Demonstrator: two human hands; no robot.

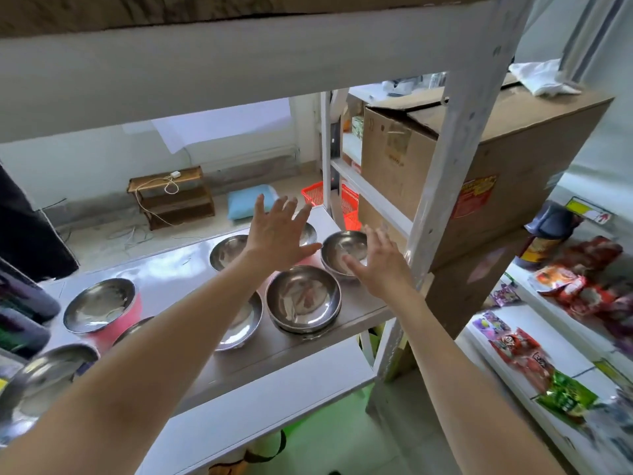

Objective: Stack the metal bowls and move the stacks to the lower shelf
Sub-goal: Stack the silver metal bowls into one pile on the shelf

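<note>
**Right hand [380,265] is closest to the far right bowl [334,248]**

Both hands are wide, fingers spread, holding nothing. The right hand hangs by the right rim of the far right bowl. The left hand [274,234] is over bowls further left. The bowl stack [303,298] sits just nearer, between the two arms. The lower shelf [274,402] is below, on the near side.

Bare forearms [164,337] — hands (left [279,231], right [378,265]) bare
</note>
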